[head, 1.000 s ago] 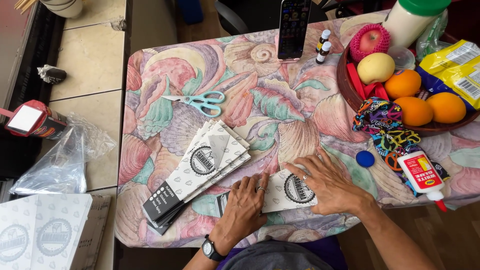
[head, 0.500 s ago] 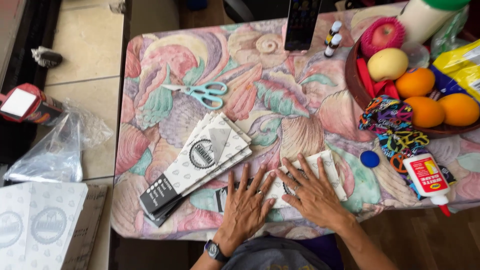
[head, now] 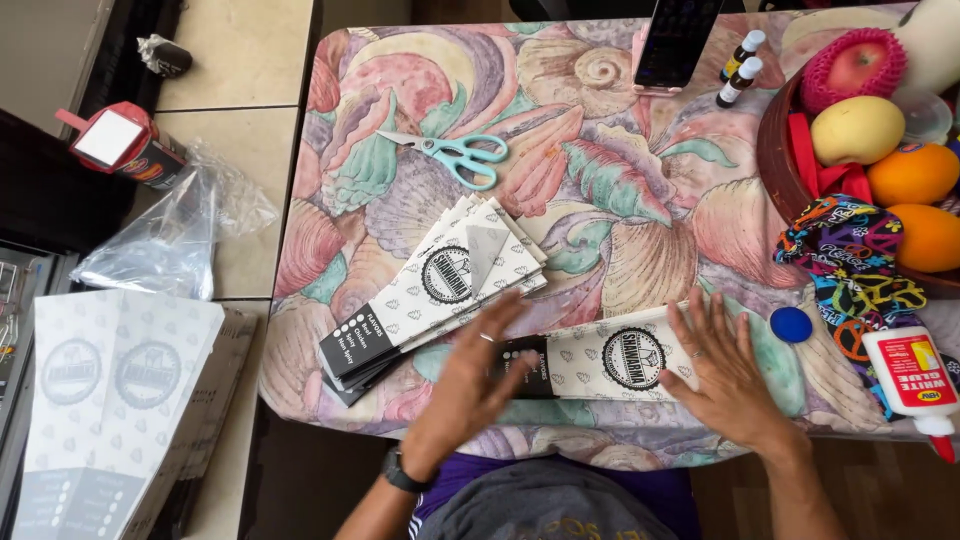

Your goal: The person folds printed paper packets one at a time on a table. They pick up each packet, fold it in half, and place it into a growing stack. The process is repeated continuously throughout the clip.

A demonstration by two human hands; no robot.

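I am holding both hands open, fingers spread, over a flat white paper sleeve [head: 610, 358] with a round black emblem and a black end, lying near the lower centre of the frame on the shell-patterned tabletop [head: 620, 200]. My left hand [head: 470, 385] is hovering at the sleeve's black end, palm turned slightly inward, gripping nothing. My right hand [head: 725, 375] is resting flat on the sleeve's other end, fingers splayed, not clamped on anything. Just left of the sleeve, a fanned stack of matching sleeves [head: 435, 290] is lying diagonally, close to my left hand. Above the stack, toward the upper middle, light blue scissors [head: 455, 155] are lying well apart from my hands. A small blue cap [head: 791, 324] is sitting just right of my right hand, and a white glue bottle [head: 912, 378] is lying at the lower right edge. A bowl of fruit [head: 775, 160] is sitting at the upper right.
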